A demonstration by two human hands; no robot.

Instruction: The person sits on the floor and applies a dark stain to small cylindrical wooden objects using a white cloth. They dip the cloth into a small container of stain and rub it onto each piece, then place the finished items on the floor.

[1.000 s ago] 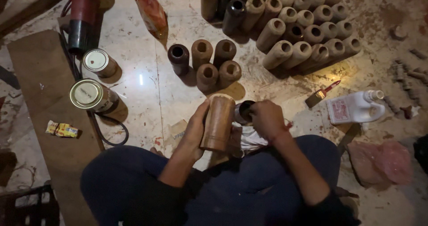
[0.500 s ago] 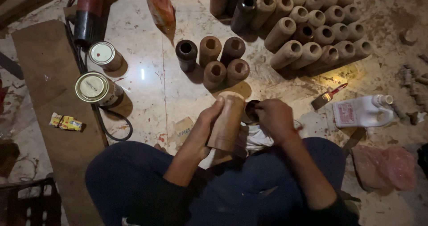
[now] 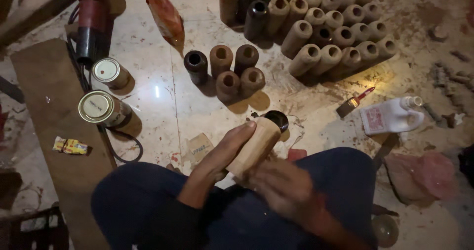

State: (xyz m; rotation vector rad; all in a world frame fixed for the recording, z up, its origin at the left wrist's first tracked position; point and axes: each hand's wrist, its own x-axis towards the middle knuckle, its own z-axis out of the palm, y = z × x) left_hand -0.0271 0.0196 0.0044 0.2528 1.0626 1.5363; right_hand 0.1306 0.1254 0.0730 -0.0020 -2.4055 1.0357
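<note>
I sit on the floor with a light wooden cylinder (image 3: 254, 146) tilted over my lap. My left hand (image 3: 224, 151) grips its side, fingers reaching up to the top end. My right hand (image 3: 284, 191) is blurred with motion at the cylinder's lower end, close to my knee; whether it holds anything I cannot tell. A small dark round pot (image 3: 276, 119) stands on the floor just past the cylinder's upper end.
Several wooden cylinders (image 3: 326, 33) stand packed together at the top right, and a smaller cluster (image 3: 229, 67) sits nearer. Two lidded tins (image 3: 101, 107) rest on a board at the left beside a red power tool (image 3: 91, 28). A white jug (image 3: 390, 114) and a small brush (image 3: 353, 102) lie at the right.
The cylinder has tipped from nearly upright to slanted. My right hand has dropped from the top end, near the dark pot, down to the lower end.
</note>
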